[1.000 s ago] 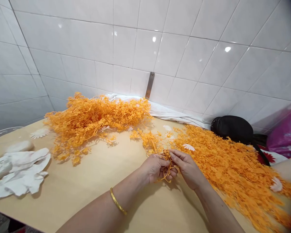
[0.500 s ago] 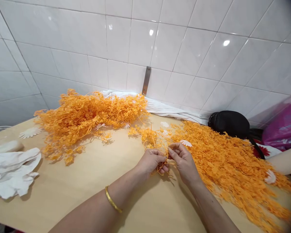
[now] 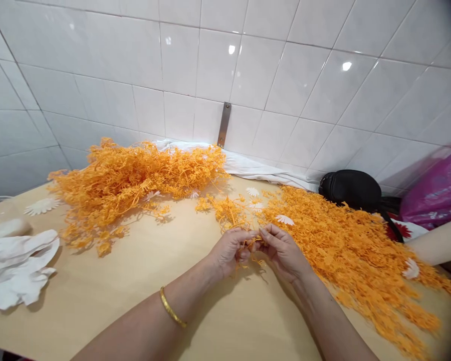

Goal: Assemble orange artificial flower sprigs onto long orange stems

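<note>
Between my two hands is a sprig of orange artificial flowers (image 3: 227, 210), its thin stems running through my fingers. My left hand (image 3: 231, 250) is closed round the stems, with loose ends poking out below. Thumb and forefinger of my right hand (image 3: 281, 250) pinch the same sprig, and the fingertips of both hands nearly meet. A heap of orange artificial flowers (image 3: 135, 180) lies beyond on the left. Another spread of orange sprigs (image 3: 353, 250) covers the table to the right, beside my right hand. White petal pieces (image 3: 284, 219) lie among them.
On the wooden table (image 3: 135, 291), white cloth gloves (image 3: 18, 265) lie at the left edge. A black pouch (image 3: 349, 190) and a purple bag (image 3: 436, 190) stand at the back right. Another person's arm (image 3: 439, 240) reaches in there. White cloth (image 3: 255, 168) runs along the tiled wall.
My fingertips have come closer together on the stems, and my right hand's fingers have shifted slightly. The whole view has moved a little; the heaps lie as before.
</note>
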The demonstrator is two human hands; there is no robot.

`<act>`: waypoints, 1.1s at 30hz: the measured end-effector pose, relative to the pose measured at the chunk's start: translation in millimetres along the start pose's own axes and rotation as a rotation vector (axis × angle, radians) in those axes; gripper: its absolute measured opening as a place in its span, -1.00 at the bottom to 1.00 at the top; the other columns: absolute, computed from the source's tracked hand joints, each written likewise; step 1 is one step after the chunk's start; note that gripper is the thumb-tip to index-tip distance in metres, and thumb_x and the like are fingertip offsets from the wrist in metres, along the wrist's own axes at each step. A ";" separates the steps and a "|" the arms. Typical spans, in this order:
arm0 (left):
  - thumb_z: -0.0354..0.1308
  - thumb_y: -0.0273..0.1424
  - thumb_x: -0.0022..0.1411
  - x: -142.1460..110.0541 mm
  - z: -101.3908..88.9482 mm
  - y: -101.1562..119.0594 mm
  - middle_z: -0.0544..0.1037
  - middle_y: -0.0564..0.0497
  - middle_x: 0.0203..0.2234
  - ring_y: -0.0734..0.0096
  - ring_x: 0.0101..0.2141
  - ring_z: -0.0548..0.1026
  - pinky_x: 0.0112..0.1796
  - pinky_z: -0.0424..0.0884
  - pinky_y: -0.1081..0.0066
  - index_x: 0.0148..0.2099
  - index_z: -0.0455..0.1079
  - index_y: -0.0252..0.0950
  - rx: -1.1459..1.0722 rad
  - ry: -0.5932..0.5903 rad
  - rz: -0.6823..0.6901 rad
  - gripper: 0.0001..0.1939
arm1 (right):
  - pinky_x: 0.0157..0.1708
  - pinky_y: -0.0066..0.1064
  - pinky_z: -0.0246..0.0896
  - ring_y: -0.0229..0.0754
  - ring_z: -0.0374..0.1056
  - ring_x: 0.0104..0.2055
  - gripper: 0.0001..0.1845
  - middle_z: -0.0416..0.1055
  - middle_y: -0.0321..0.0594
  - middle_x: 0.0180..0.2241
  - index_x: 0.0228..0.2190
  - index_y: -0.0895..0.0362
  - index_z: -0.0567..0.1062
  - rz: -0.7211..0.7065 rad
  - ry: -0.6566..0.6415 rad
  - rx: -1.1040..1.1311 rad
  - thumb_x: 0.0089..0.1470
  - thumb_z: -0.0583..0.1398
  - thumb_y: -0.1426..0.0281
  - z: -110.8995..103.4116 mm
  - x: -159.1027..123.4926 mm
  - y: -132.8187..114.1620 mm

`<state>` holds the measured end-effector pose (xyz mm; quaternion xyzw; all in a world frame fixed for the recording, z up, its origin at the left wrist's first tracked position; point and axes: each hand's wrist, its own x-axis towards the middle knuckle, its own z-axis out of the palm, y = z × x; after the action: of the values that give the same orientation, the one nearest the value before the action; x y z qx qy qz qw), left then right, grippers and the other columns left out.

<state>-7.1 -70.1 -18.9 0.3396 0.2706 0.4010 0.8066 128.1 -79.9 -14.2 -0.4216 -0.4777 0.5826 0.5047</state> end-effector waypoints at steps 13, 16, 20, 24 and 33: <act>0.10 -0.53 -0.12 1.3 2.5 -2.7 0.31 0.10 -0.74 0.68 -0.76 0.12 -0.67 -0.04 0.56 -0.55 0.22 -0.33 0.212 0.149 0.109 -0.91 | -0.54 -0.48 0.07 -0.34 0.15 -0.57 -0.73 0.24 -0.37 -0.62 -0.55 0.15 0.31 -0.105 0.000 -0.416 -0.07 0.13 0.19 7.2 -5.5 -0.7; 0.09 -0.51 -0.08 -0.2 7.7 -2.3 0.24 0.11 -0.78 0.67 -0.73 0.11 -0.66 -0.03 0.55 -0.60 0.24 -0.36 0.331 0.081 0.159 -0.88 | -0.56 -0.47 0.06 -0.33 0.15 -0.58 -0.70 0.20 -0.37 -0.67 -0.63 0.14 0.27 -0.210 0.145 -0.504 -0.05 0.13 0.21 9.8 -4.8 2.1; 0.12 -0.43 -0.07 -0.9 12.7 -0.1 0.17 0.15 -0.80 0.71 -0.74 0.01 -0.69 -0.14 0.55 -0.62 0.22 -0.36 0.253 0.018 0.171 -0.82 | -0.64 -0.51 0.03 -0.39 0.05 -0.64 -0.68 0.11 -0.41 -0.71 -0.67 0.13 0.20 -0.252 0.273 -0.191 -0.11 0.17 0.23 21.5 -3.6 2.7; 0.13 -0.35 -0.04 -3.8 12.9 2.5 0.08 0.21 -0.82 0.73 -0.77 -0.11 -0.70 -0.25 0.55 -0.48 0.27 -0.36 -0.029 -0.096 0.040 -0.84 | -0.73 -0.55 -0.01 -0.44 -0.04 -0.70 -0.70 0.04 -0.46 -0.71 -0.64 0.13 0.22 -0.166 0.306 0.155 -0.25 0.25 0.26 17.9 1.0 -6.4; 0.17 -0.22 -0.08 -2.4 10.2 -16.2 0.28 0.13 -0.71 0.72 -0.77 0.07 -0.70 -0.04 0.57 -0.42 0.28 -0.35 0.056 0.026 0.063 -0.72 | -0.42 -0.26 0.23 -0.32 0.10 -0.60 -0.79 0.11 -0.39 -0.63 -0.41 0.12 0.36 -0.402 0.674 -0.379 -0.13 0.13 0.27 -31.5 -5.2 -33.2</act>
<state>6.4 -82.7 -24.5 0.3651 0.2813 0.4227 0.7803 165.6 -79.8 12.6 -0.5719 -0.4572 0.2047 0.6496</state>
